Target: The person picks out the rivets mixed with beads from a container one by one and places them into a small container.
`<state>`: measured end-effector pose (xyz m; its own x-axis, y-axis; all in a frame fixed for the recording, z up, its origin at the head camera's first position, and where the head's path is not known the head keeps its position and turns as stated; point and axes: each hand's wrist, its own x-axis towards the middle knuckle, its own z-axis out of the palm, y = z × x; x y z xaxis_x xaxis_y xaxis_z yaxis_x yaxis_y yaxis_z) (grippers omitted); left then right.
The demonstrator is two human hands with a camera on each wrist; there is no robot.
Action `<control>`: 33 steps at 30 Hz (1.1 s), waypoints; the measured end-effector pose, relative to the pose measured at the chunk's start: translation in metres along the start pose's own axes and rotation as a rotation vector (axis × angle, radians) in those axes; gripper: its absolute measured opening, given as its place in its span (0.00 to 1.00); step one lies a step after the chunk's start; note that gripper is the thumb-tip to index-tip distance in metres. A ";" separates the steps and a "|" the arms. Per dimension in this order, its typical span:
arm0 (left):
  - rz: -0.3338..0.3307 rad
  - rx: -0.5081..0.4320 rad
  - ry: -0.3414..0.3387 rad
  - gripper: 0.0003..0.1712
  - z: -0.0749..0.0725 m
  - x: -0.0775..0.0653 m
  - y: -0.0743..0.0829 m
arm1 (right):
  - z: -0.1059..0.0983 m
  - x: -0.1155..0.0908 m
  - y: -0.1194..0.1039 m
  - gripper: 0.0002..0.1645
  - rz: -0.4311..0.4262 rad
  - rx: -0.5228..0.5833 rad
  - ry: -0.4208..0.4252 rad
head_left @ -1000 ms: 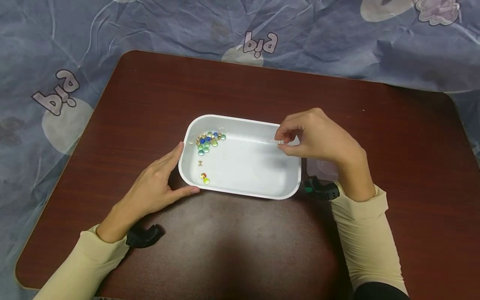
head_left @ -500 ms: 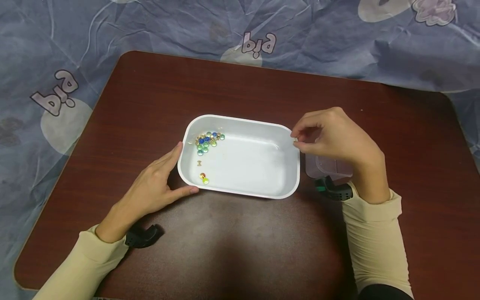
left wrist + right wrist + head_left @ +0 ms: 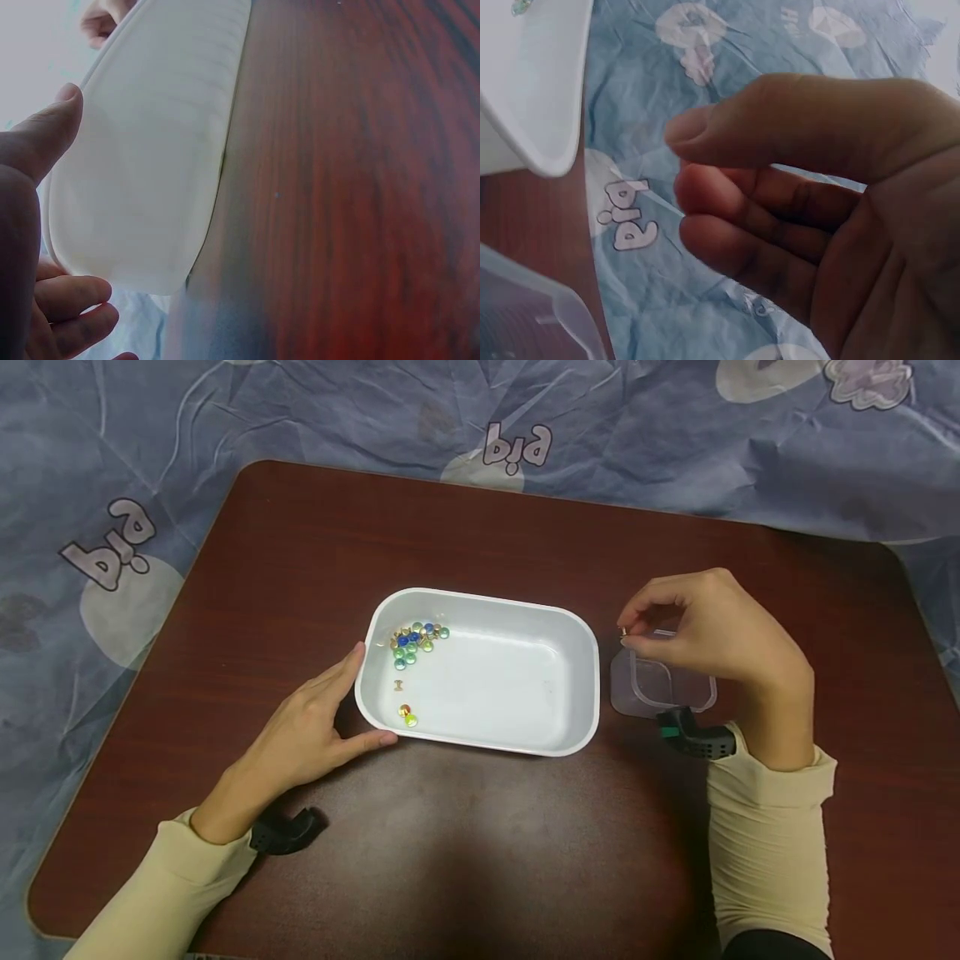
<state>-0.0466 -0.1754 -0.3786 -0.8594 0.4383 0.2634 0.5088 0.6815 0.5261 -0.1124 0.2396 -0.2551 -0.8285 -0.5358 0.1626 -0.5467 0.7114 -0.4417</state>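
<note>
My right hand (image 3: 708, 631) pinches a tiny gold-coloured stud (image 3: 622, 632) between thumb and fingertips, past the right end of the white tray (image 3: 517, 693). It hangs over the far left part of a clear plastic box (image 3: 637, 693), covering some of that box. The right wrist view shows the thumb (image 3: 735, 131) above curled fingers; the stud is hidden there. With fingers extended, my left hand (image 3: 307, 727) rests against the tray's left end, thumb at the near rim. Inside the tray, shiny blue and green pieces (image 3: 408, 643) cluster at the far left, mixed with gold-coloured ones.
Nearer in the tray lie a lone gold-coloured stud (image 3: 398, 686) and a red-and-yellow pair (image 3: 408, 716). The brown table (image 3: 465, 835) has rounded corners, with a blue patterned cloth (image 3: 360, 418) behind it. Black cameras (image 3: 693, 739) sit on both wrists.
My right hand has carried the pinched stud rightward, from over the tray's right end to above the clear box, uncovering more of that box. My left hand stays against the tray.
</note>
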 end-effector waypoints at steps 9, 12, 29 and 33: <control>0.002 -0.004 0.000 0.60 0.000 0.000 0.001 | -0.013 -0.012 0.006 0.13 0.171 -0.052 -0.032; -0.003 0.000 -0.008 0.61 -0.001 0.000 0.001 | -0.016 -0.014 0.008 0.13 0.177 -0.056 -0.030; -0.010 -0.002 -0.010 0.61 -0.001 0.001 0.002 | -0.034 -0.029 0.020 0.09 0.325 -0.094 -0.011; -0.013 0.002 -0.014 0.61 0.000 0.002 0.002 | -0.035 -0.032 0.022 0.10 0.333 -0.092 -0.011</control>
<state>-0.0471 -0.1734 -0.3768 -0.8651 0.4376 0.2453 0.4978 0.6883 0.5277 -0.1019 0.2880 -0.2393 -0.9622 -0.2720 0.0132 -0.2558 0.8859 -0.3869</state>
